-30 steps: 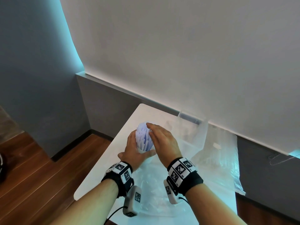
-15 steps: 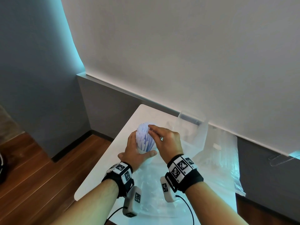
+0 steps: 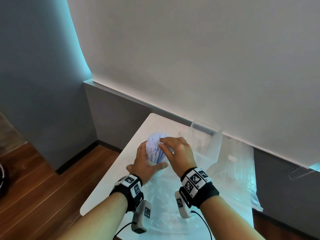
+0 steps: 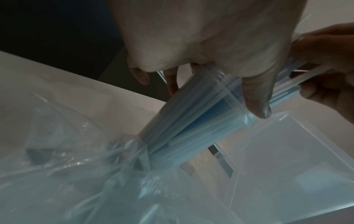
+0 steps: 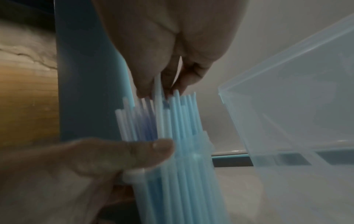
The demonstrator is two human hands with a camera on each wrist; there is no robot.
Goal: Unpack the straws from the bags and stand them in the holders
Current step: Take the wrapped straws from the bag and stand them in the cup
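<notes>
A bundle of pale blue and white straws (image 3: 155,146) stands in a clear cup holder (image 3: 154,164) on the white table (image 3: 121,170). My left hand (image 3: 142,160) grips the holder, fingers behind it and thumb (image 4: 256,98) across its front. My right hand (image 3: 174,151) reaches over from the right. Its fingertips (image 5: 172,72) sit on the straw tops (image 5: 178,118), and one straw runs up between thumb and fingers. The holder's base is hidden behind my left hand in the head view.
Crumpled clear plastic bags (image 3: 233,170) cover the table's right and near parts (image 4: 67,174). A clear plastic box (image 3: 204,129) stands just right of the holder (image 5: 296,98). The table's left edge drops to a wooden floor (image 3: 52,187). A wall runs behind.
My right hand has drawn back a little, from lying over the straw tops to touching them with its fingertips. The left hand and the holder have stayed in place.
</notes>
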